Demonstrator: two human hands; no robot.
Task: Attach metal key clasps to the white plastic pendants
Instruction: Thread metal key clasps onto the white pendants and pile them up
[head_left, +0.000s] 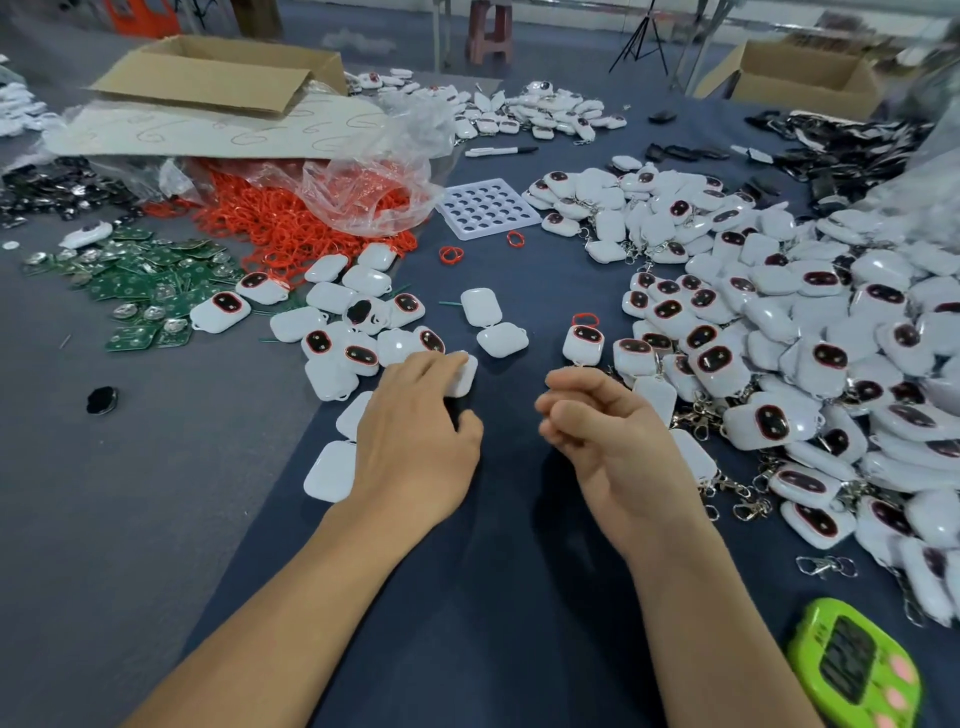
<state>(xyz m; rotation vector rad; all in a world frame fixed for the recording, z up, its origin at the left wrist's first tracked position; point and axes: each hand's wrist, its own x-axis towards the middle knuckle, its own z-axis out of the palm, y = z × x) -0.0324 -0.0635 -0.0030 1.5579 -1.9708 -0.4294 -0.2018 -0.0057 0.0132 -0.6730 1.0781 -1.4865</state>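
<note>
- Risk: the left hand (415, 431) has only fingertips on the white pendant (464, 376). The thumb looks short of it, so the smooth shell may skid across the tabletop (493, 597) cloth instead of lifting.
- Risk: neighbouring unclasped pendants (358, 332) touch or sit just beside the target, and the palm covers two more. A sloppy pinch could drag extras or scatter them.
- Risk: the nearest loose metal key clasp (826, 565) lies toward the near right corner, well apart from both hands. Chains in the finished pile (779, 364) along the right edge are tangled, so a reach in there could snag done pieces.
- Risk: mixing piles. A pendant dropped to the right without a clasp would get lost among the finished ones.
- Task thing: the target pendant sits mid-tabletop, on the right fringe of the unclasped cluster, back side up and under the left fingertips.
- Left grip: palm down, fingers stretched forward over the pendant, thumb spread below it. It is not closed on anything yet.
- Right hand (608, 431): raised just right of centre, thumb edge up, fingers curled in toward the palm. I can't tell if that grip holds a clasp; nothing metal shows.
</note>
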